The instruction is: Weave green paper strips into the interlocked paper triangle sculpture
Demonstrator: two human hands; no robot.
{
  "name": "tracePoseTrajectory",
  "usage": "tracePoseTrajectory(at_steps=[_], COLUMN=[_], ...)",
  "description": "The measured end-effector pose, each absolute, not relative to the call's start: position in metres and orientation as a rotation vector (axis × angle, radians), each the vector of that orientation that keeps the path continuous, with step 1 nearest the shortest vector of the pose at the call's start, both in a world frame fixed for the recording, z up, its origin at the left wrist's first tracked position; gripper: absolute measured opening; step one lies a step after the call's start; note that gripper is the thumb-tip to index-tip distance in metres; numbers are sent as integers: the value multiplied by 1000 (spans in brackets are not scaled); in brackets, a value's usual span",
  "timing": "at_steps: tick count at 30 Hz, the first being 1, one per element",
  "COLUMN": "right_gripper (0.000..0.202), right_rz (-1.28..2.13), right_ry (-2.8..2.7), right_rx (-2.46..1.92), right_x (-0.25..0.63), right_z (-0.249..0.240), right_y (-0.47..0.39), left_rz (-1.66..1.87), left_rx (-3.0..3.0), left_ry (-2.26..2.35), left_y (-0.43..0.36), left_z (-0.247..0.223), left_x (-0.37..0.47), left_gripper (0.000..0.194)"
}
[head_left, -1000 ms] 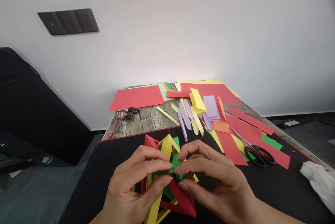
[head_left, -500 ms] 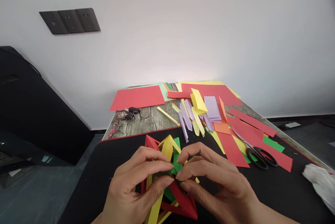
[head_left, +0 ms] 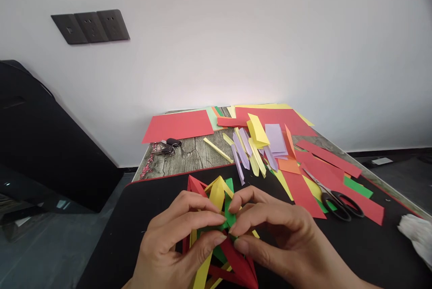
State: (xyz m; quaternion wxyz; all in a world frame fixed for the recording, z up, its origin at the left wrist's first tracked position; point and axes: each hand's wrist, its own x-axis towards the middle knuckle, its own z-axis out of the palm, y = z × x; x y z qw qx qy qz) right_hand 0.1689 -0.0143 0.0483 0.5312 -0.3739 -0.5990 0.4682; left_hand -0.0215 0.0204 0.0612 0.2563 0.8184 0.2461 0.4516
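Observation:
Both hands work on a three-dimensional star-like model of interlaced folded paper strips [head_left: 218,196] in red, yellow and green, low in the middle of the view. My left hand [head_left: 180,239] pinches a green folded strip near the model's centre between thumb and fingers. From the other side, my right hand [head_left: 275,230] pinches the green strip [head_left: 230,208] close by, its fingertips almost meeting the left ones. Red and yellow strips show below and between the hands. The exact joint under the fingertips is hidden.
Scissors [head_left: 337,201] with black handles lie on red paper strips [head_left: 307,194] at right. Folded purple and yellow pieces [head_left: 248,149] lie beyond the black mat [head_left: 145,203]. Red sheets [head_left: 178,126], small black-handled scissors [head_left: 170,145] and a white crumpled tissue [head_left: 416,235] sit around.
The hands stay at the same spot on the model, with only slight shifts of the fingertips. The view has moved very slightly.

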Motion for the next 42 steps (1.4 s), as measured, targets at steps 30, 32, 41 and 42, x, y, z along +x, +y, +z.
tracePoseTrajectory(at_steps=[30,32,41,42], right_gripper=[28,27,28,27], right_rz=[1127,1142,1166,1173], right_ry=[-1420,-1408,-1373,-1375], right_rx=[-842,-839,-830,-833], right_x=[170,169,170,170], right_z=[50,50,50,50], right_y=[-10,-10,-10,-10], left_rz=[1376,1395,1362,1355], left_rx=[2315,2334,2378,2388], left_ry=[859,870,890,887], left_y=[9,7,5,5], left_z=[59,58,57,57], left_x=[-12,-10,-9,-10], left_gripper=[26,26,25,25])
